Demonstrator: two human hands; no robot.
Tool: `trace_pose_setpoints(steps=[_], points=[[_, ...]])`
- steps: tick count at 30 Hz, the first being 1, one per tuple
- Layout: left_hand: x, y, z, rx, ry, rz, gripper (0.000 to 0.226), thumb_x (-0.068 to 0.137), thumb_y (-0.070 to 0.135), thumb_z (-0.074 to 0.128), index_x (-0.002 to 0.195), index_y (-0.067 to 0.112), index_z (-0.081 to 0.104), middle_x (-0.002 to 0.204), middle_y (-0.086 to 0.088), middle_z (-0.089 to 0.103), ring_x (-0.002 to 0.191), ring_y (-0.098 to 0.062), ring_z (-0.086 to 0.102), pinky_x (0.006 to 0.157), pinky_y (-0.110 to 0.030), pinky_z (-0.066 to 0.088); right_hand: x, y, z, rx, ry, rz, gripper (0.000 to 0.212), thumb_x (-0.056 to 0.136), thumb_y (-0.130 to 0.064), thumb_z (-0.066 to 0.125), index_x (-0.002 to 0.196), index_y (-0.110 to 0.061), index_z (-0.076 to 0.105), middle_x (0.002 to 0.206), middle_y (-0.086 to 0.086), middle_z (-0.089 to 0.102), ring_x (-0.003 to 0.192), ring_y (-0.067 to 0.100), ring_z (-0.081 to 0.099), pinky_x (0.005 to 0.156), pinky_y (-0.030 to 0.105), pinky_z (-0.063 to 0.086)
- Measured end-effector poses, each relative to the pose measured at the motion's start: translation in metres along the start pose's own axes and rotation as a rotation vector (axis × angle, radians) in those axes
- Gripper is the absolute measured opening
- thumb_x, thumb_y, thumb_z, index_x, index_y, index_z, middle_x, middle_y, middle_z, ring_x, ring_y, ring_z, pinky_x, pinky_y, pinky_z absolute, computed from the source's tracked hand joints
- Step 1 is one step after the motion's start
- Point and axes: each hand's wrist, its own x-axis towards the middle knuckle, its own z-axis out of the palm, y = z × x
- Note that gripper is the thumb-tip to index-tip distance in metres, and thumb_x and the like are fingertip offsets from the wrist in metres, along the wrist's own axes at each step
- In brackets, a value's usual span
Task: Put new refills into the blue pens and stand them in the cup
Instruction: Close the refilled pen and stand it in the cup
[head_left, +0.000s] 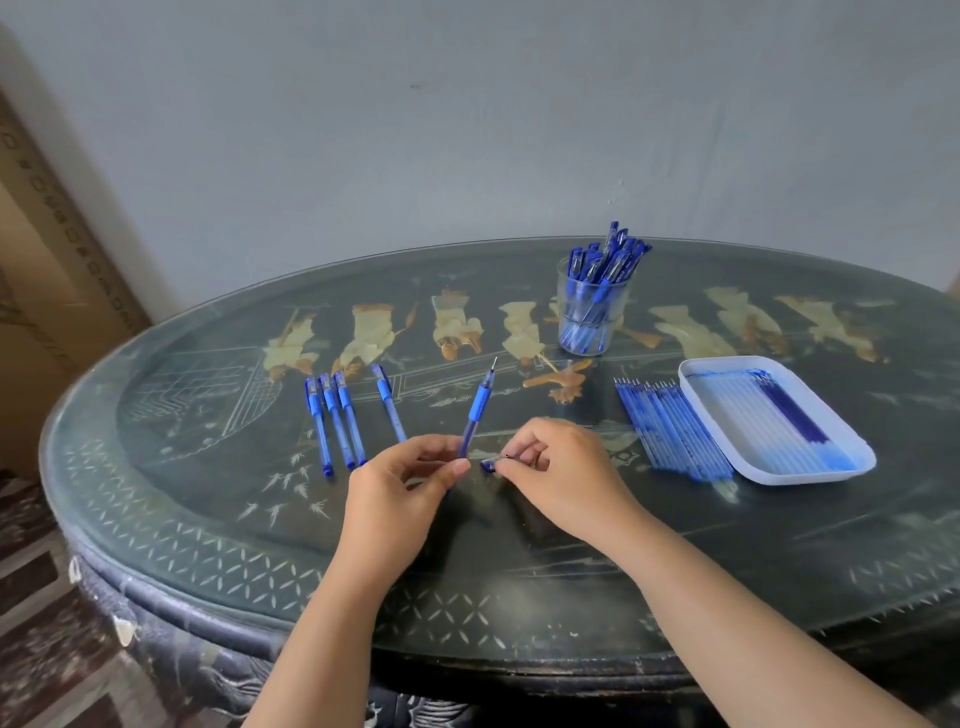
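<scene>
My left hand (410, 475) pinches the rear end of an uncapped blue pen (478, 408), whose tip points away and upward. My right hand (558, 467) pinches a small blue end piece (489, 465) close to the pen's rear end. Three capped blue pens (335, 418) lie side by side to the left, with one more pen (389, 402) a little apart from them. A clear cup (592, 312) at the back holds several blue pens upright. A row of several refills (672, 428) lies right of my hands.
A white tray (862, 457) at the right holds several refills, some dark blue, some pale. The dark oval table (208, 519) has a glass top with inlaid figures. A grey wall stands close behind it, and a cardboard box leans at the far left.
</scene>
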Motion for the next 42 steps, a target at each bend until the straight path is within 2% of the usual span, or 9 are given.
trace_pose_setpoints(steps=[3,6,10,17,21,27,32,37,42], points=[[-0.001,-0.001,0.002,0.026,-0.005,0.028,0.023,0.082,0.008,0.075,0.089,0.031,0.074,0.085,0.018,0.074,0.080,0.000,0.069,0.079,-0.015,0.053,0.003,-0.001,-0.006,0.222,0.065,0.081,0.002,0.084,-0.020,0.072,0.085,-0.021,0.071,0.079,-0.006,0.069,0.073,0.003,0.062,0.070,0.019,0.050],[-0.001,-0.001,0.006,0.060,-0.008,0.097,0.029,0.081,0.005,0.075,0.089,0.033,0.073,0.085,0.019,0.074,0.082,0.001,0.069,0.078,-0.010,0.051,0.009,-0.007,-0.017,0.832,0.139,0.196,0.007,0.087,-0.002,0.066,0.088,-0.009,0.069,0.081,0.005,0.074,0.072,0.011,0.065,0.069,0.028,0.049],[0.001,-0.003,0.009,0.116,-0.009,0.185,0.032,0.080,0.001,0.075,0.091,0.031,0.074,0.086,0.017,0.074,0.082,0.002,0.069,0.077,-0.006,0.048,0.014,-0.015,-0.031,1.277,0.171,0.158,0.012,0.087,0.008,0.058,0.086,-0.003,0.064,0.078,0.010,0.072,0.069,0.017,0.065,0.063,0.024,0.052],[0.002,-0.002,0.011,0.135,-0.008,0.208,0.035,0.079,0.001,0.076,0.089,0.035,0.072,0.087,0.023,0.072,0.081,0.002,0.068,0.075,-0.005,0.047,0.011,-0.013,-0.040,1.000,0.156,0.056,0.008,0.088,0.004,0.064,0.092,-0.003,0.067,0.091,0.017,0.071,0.080,0.020,0.068,0.075,0.030,0.055],[0.002,-0.004,0.011,0.154,-0.006,0.225,0.036,0.079,0.002,0.076,0.088,0.036,0.073,0.087,0.022,0.072,0.079,-0.001,0.069,0.075,-0.007,0.049,0.012,-0.010,-0.038,0.740,0.071,0.041,0.011,0.090,-0.003,0.065,0.091,-0.012,0.070,0.081,0.003,0.073,0.076,0.013,0.069,0.072,0.024,0.056],[0.002,-0.004,0.010,0.164,-0.001,0.232,0.037,0.079,0.004,0.076,0.087,0.040,0.072,0.087,0.023,0.072,0.081,-0.003,0.069,0.077,-0.010,0.050,0.011,-0.008,-0.035,0.498,0.099,0.028,0.021,0.083,-0.035,0.075,0.089,-0.016,0.069,0.084,0.008,0.071,0.073,0.024,0.067,0.072,0.032,0.059],[0.002,-0.005,0.011,0.146,-0.001,0.194,0.037,0.080,0.006,0.076,0.086,0.042,0.070,0.087,0.024,0.072,0.079,-0.002,0.068,0.075,-0.010,0.050,0.009,-0.011,-0.033,0.761,0.015,0.014,0.021,0.092,-0.028,0.065,0.113,-0.024,0.064,0.100,0.002,0.069,0.090,0.016,0.069,0.079,0.037,0.058],[0.002,-0.005,0.011,0.140,0.000,0.192,0.037,0.081,0.006,0.076,0.085,0.042,0.070,0.087,0.025,0.072,0.079,-0.001,0.068,0.075,-0.009,0.050,0.008,-0.014,-0.028,0.697,0.114,0.000,0.009,0.090,-0.019,0.069,0.092,-0.010,0.067,0.086,-0.002,0.074,0.077,0.010,0.070,0.070,0.032,0.059],[0.002,-0.005,0.012,0.122,0.005,0.169,0.035,0.081,0.005,0.076,0.085,0.040,0.070,0.086,0.025,0.071,0.078,0.000,0.067,0.074,-0.007,0.048,0.009,-0.014,-0.029,0.849,0.018,0.012,0.015,0.095,-0.019,0.061,0.109,-0.018,0.065,0.101,0.004,0.071,0.091,0.019,0.070,0.077,0.042,0.060]])
